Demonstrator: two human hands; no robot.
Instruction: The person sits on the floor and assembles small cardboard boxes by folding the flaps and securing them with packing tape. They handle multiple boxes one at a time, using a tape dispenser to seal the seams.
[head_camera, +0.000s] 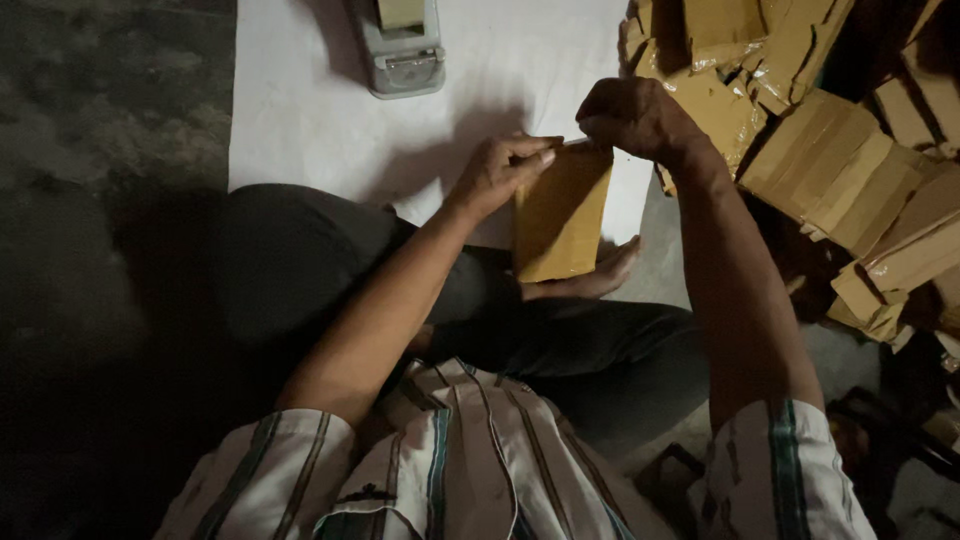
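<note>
Both hands are gripping one brown packet (560, 215) at its top edge, left hand (500, 170) and right hand (635, 115) pinching it upright over the lap; a pile (840, 160) of similar packets is lying to the right, a tape dispenser (400, 45) sitting on the white sheet (300, 110)

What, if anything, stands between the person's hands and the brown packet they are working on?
Nothing visible does. The left hand and the right hand both already touch the top edge of the packet, which stands upright over the lap. The tape dispenser and the packet pile lie off to the sides.
</note>
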